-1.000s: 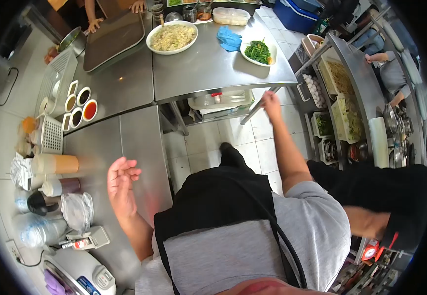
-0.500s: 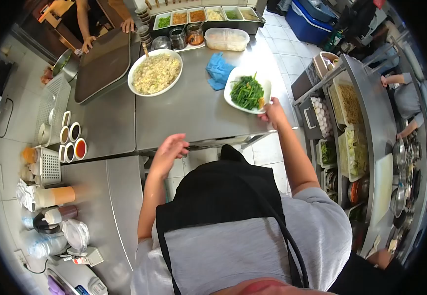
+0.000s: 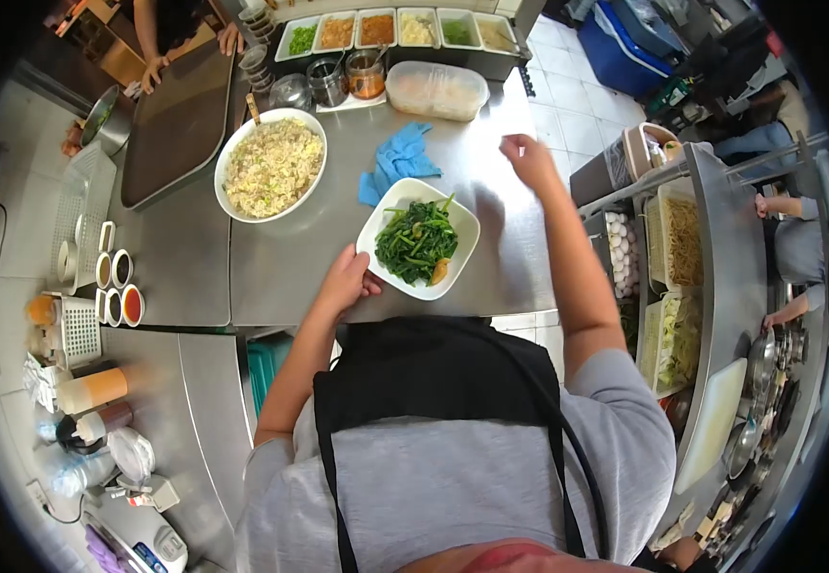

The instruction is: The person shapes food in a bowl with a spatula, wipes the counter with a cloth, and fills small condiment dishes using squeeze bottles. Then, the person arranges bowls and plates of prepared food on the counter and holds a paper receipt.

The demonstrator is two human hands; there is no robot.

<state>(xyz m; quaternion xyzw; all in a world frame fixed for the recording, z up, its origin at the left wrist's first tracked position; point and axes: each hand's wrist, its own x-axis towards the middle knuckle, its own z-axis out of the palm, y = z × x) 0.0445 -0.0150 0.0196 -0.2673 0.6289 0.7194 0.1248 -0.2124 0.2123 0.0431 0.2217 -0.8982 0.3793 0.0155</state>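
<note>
A white square bowl (image 3: pixel 418 239) of cooked greens stands near the front edge of the steel table (image 3: pixel 338 296). At its left rim is my left hand (image 3: pixel 349 279), fingers curled and gripping the edge. My right hand (image 3: pixel 529 160) is raised over the table's right side, apart from the bowl, with its fingers curled and nothing visible in them. Behind the bowl lies a crumpled blue cloth (image 3: pixel 400 162). A larger white bowl (image 3: pixel 271 164) of rice with a handle sticking out stands to the left.
Another person's hands (image 3: pixel 155 73) touch a brown tray (image 3: pixel 180 124) at the back left. Sauce cups (image 3: pixel 122 268) stand at left. A lidded plastic container (image 3: pixel 436 91) and jars are at the back. Shelves with a cutting board (image 3: pixel 712 425) line the right, where a co-worker's arms (image 3: pixel 789 309) show.
My left hand has come to the greens bowl's left rim. My right hand has let go of it and moved up and away. The bowl now sits further left, nearer my body.
</note>
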